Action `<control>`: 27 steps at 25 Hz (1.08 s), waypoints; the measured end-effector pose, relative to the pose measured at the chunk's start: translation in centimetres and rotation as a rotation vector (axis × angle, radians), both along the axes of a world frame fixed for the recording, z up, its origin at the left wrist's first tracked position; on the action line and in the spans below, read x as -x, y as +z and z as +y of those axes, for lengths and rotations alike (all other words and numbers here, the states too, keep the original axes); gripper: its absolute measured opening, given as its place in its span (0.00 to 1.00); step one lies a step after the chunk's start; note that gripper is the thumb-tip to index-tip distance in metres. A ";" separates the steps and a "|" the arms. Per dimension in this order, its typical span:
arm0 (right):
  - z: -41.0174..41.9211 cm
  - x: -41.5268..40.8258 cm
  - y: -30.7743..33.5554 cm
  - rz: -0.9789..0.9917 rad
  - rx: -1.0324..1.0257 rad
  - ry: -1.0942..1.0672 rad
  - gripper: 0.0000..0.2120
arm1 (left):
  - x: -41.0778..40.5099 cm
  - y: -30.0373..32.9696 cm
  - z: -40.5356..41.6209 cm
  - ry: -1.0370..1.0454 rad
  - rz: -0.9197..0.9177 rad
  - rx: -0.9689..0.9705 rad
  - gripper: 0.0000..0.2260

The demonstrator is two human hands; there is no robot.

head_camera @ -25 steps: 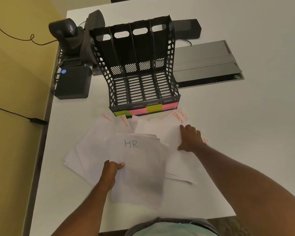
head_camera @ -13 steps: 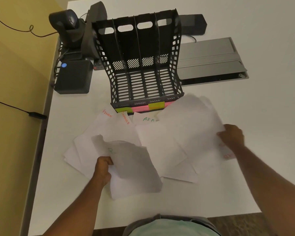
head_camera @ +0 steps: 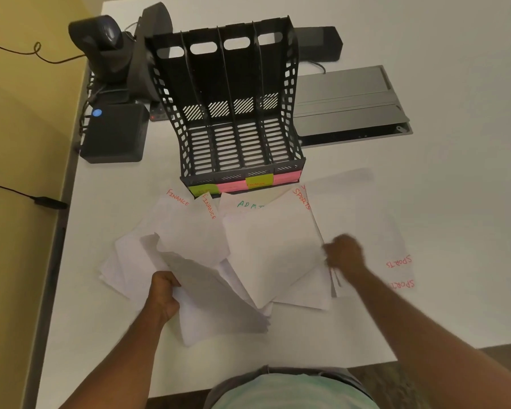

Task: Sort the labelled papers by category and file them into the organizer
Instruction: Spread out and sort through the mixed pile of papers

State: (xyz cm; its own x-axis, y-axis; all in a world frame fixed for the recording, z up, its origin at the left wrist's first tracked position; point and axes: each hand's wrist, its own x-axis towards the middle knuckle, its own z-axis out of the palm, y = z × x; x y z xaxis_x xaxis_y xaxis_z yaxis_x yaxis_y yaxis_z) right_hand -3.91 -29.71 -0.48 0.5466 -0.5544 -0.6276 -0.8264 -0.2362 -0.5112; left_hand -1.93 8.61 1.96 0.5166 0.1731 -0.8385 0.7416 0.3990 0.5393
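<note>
A: Papers (head_camera: 266, 255) everywhere, fanned across the white worktop (head_camera: 425, 202) right below the organizer (head_camera: 233, 122), which stands at twelve o'clock with all four slots showing bare slats.

B: Nothing filed yet, by the look of it. Labels are readable: two red FINANCE sheets (head_camera: 177, 199) at eleven o'clock of the pile, a green ADMIN sheet (head_camera: 248, 205) under the organizer's front lip, and one SPORTS sheet (head_camera: 303, 199) at one o'clock.

A: And over at three o'clock, two more SPORTS sheets (head_camera: 398, 261) lie apart, upside down to the person. My guess is that's a category pile forming.

B: Left hand (head_camera: 163, 293) at seven o'clock: fingers curled tight round a bent wad of sheets, lifted off the worktop, probably one category gathered and kept out of the mix.

A: Right hand (head_camera: 344, 252) is blurred at the pile's right edge. Fingers look bunched, pinching the edge of the top sheet, though the blur makes that uncertain.

B: Coloured sticky notes (head_camera: 258, 182) along the organizer's front rail, green, pink, yellow, pink, seem to mark the slots; only the yellow one's writing shows, too faint to read surely.

A: Beyond that, a black camera (head_camera: 101, 39) and a black box (head_camera: 112, 134) sit at ten o'clock, and a grey hatch (head_camera: 345, 104) at two.
</note>
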 end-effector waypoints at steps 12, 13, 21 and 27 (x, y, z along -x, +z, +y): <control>9.4 -1.4 -0.9 0.326 -0.198 -0.349 0.31 | 0.3 -0.9 -0.5 -0.072 -0.008 -0.059 0.12; 9.5 -1.7 0.0 0.420 -0.124 -0.300 0.34 | 0.4 -0.9 -0.7 -0.068 -0.001 -0.059 0.09; 9.6 -1.4 -2.3 0.009 -0.444 -0.570 0.36 | 0.3 -1.1 -2.8 -0.129 0.042 -0.071 0.18; 9.5 -2.5 -1.5 -0.094 -0.592 -0.532 0.03 | 0.5 -2.0 -2.7 -0.152 0.042 -0.099 0.08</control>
